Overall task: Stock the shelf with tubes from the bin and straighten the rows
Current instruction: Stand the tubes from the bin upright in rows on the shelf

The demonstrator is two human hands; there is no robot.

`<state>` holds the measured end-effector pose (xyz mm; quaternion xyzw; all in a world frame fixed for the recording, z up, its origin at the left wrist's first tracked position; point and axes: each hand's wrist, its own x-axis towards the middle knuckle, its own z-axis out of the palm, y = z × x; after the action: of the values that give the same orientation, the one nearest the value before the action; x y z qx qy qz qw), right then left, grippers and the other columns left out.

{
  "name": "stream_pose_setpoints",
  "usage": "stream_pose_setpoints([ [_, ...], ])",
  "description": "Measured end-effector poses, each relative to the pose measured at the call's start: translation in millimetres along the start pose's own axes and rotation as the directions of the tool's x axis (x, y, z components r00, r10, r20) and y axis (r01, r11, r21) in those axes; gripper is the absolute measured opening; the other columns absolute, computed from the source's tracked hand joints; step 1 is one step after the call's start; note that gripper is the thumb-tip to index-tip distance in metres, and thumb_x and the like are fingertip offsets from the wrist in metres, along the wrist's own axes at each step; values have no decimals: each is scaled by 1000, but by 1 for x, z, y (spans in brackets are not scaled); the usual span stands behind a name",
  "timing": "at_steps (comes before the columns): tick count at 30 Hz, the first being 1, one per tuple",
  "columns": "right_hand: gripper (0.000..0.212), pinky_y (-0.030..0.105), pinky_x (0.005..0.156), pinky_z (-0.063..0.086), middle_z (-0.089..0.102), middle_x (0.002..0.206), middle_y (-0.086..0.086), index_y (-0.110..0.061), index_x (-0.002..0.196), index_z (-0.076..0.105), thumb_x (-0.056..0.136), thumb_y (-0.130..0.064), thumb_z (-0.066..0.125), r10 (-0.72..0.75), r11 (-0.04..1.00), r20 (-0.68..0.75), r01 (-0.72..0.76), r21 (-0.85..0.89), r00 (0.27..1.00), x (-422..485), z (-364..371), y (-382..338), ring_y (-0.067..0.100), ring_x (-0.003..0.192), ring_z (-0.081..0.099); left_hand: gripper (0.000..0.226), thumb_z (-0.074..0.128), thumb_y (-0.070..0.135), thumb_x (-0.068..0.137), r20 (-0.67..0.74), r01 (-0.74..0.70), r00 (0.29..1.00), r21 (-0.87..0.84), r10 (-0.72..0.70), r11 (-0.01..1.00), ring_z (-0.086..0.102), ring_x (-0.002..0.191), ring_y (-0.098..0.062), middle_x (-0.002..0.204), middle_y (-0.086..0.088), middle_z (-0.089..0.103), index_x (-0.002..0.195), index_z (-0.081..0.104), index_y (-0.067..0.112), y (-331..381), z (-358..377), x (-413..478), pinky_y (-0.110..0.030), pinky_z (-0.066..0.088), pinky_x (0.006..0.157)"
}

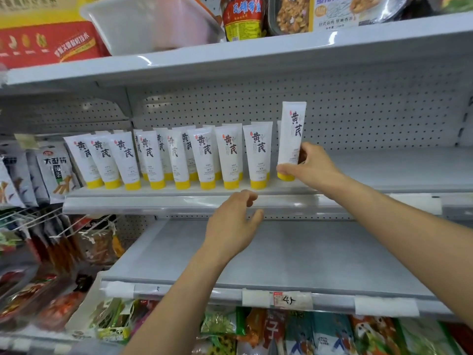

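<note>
Your right hand holds a white plastic tube with a yellow cap at the right end of the row. Its fingers are curled round the lower body just above the cap, thumb on the near side. The tube is upright, cap down, and its top stands above its neighbours. Whether the cap touches the grey metal middle shelf cannot be told.

Your left hand hovers in front of that shelf's front edge, below the row. Its fingers are loosely curled and hold nothing.

The row of matching white tubes with yellow caps stands cap down on the left half of the middle shelf, at least two deep. Tubes at the left end lean left; those nearer the held tube stand straighter.

A white plastic bin sits on the top shelf, above and left of the row. Its contents are not visible.

The white perforated back panel is behind the tubes.
</note>
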<state>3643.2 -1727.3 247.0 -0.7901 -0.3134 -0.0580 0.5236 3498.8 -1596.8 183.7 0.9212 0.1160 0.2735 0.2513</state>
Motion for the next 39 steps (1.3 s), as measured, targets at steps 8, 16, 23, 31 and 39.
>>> stream_pose_setpoints([
  [8,38,41,90,52,65,99,-4,-20,99,54,72,-22,80,83,981,-13,-84,-172,996,17,8,22,20,97,64,34,54,40,94,35,11,999,88,-14,996,59,106,-12,123,11,60,126,53,29,-4,6,-2,-38,51,90],
  [16,46,43,89,53,66,108,1,-17,107,56,68,-27,78,106,964,26,-97,-248,994,20,14,35,24,102,62,34,55,41,93,20,38,999,79,-40,996,58,99,-9,118,13,61,125,54,30,-2,10,2,-34,52,87],
  [23,43,32,78,51,67,104,0,-12,110,58,74,-25,77,104,959,81,-78,-273,991,21,9,38,20,96,63,34,55,41,93,15,56,998,60,-57,997,58,95,-9,116,13,61,125,54,29,5,16,4,-36,52,88],
  [31,28,34,84,44,59,110,-3,-19,117,54,90,-26,57,-198,873,-40,158,-462,979,-37,-6,31,18,103,54,31,57,39,92,-58,82,995,21,-81,996,59,90,-7,111,14,62,122,56,29,0,21,-5,-36,52,85],
  [39,18,34,77,48,56,102,-11,-24,108,55,91,-29,58,-290,815,267,384,-435,919,-81,55,37,10,92,52,34,58,36,92,-72,183,981,21,-181,983,58,83,-10,109,11,61,125,54,27,-43,19,-44,-35,52,79],
])
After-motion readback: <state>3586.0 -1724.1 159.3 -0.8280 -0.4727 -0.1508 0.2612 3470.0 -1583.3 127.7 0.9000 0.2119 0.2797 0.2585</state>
